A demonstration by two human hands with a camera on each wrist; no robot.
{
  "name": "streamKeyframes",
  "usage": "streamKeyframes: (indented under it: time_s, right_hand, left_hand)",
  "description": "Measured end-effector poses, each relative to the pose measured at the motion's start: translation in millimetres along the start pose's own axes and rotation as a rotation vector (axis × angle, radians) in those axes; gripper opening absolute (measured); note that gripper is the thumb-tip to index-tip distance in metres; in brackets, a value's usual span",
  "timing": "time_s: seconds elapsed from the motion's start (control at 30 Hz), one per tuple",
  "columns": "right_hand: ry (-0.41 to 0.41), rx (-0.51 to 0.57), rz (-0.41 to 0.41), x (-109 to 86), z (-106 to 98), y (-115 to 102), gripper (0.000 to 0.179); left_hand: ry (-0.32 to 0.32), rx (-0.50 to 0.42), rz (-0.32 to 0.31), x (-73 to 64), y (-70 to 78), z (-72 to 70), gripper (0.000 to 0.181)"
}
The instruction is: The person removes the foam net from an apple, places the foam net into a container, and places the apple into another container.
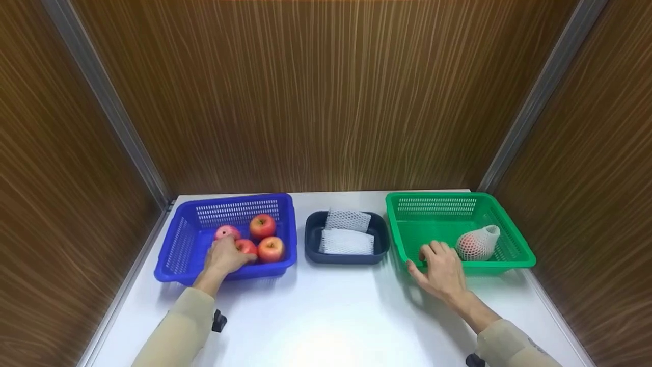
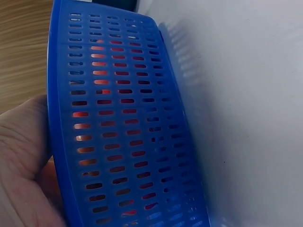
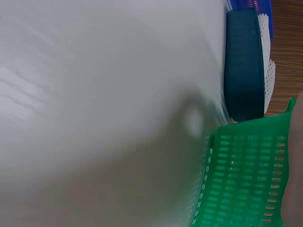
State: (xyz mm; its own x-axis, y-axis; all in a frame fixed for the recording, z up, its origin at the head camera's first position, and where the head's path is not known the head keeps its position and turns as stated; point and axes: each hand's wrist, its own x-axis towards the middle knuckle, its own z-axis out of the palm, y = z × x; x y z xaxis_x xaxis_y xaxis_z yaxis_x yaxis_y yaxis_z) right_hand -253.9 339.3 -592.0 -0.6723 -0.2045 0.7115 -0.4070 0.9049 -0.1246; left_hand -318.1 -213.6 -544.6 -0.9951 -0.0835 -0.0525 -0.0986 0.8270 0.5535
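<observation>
My left hand reaches over the front rim of the blue basket. Its thumb and fingers curl round a red apple, partly hidden by the hand. Beside it lie several more: a pinkish apple behind the fingers, a red apple and a red-yellow apple. The left wrist view has the hand beyond the slotted basket wall. Over the front left corner of the green basket is my right hand, fingers loosely bent, with no object visible in them.
An apple in a white foam net lies at the right of the green basket. Between the baskets stands a dark tray with white foam nets. Wood-grain panels enclose the white table at the back and sides.
</observation>
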Motion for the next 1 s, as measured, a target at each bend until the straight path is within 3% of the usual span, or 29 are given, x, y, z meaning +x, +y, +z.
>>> streamKeyframes:
  time_s: [0.5,0.87,1.0]
  right_hand:
    - [0.007,-0.005,-0.010,-7.7,13,6,0.044]
    - [0.040,-0.016,-0.033,-7.4,16,5,0.043]
    - [0.040,-0.016,-0.032,-6.5,15,5,0.042]
  left_hand:
    - [-0.043,-0.012,-0.027,12.2,-0.1,2.9,0.073]
    - [-0.062,0.017,-0.047,9.9,2.5,3.2,0.066]
    - [-0.042,0.042,-0.034,8.2,1.6,2.1,0.064]
